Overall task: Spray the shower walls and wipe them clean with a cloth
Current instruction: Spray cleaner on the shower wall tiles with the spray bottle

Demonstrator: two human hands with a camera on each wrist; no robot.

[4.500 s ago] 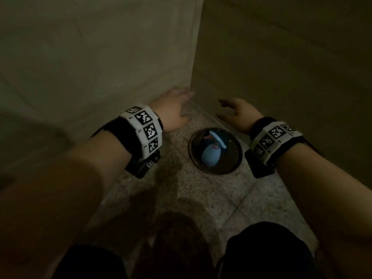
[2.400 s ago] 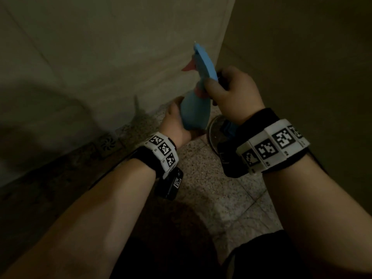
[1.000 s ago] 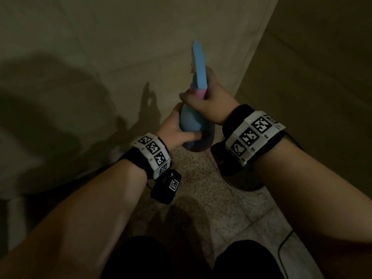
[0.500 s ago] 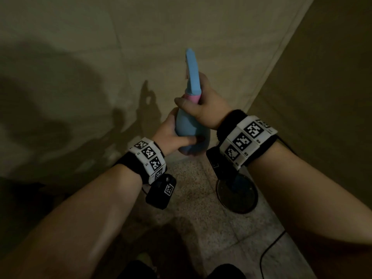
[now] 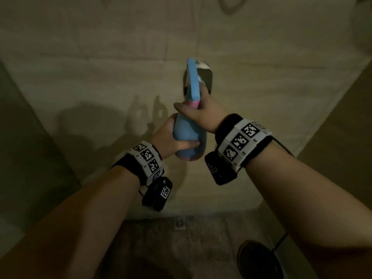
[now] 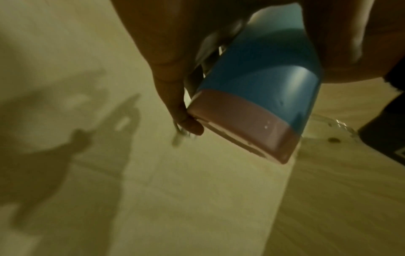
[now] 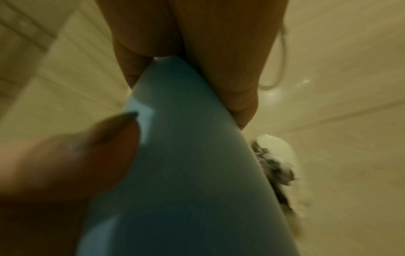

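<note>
Beige shower walls (image 5: 100,67) face you at twelve o'clock. Your left hand (image 5: 169,137) cups the base of the blue spray bottle (image 5: 189,135); your right hand (image 5: 203,113) wraps its neck. You seem about to spray: next, squeeze the trigger. No cloth shows.

Spray bottle (image 5: 190,135) blue, pink collar; wristbands (image 5: 242,140) white, black square markers; wall (image 5: 100,57) beige.

The blue spray bottle (image 5: 189,135) (pink collar) stands upright, nozzle toward the beige tiled shower wall (image 5: 100,67).
</note>
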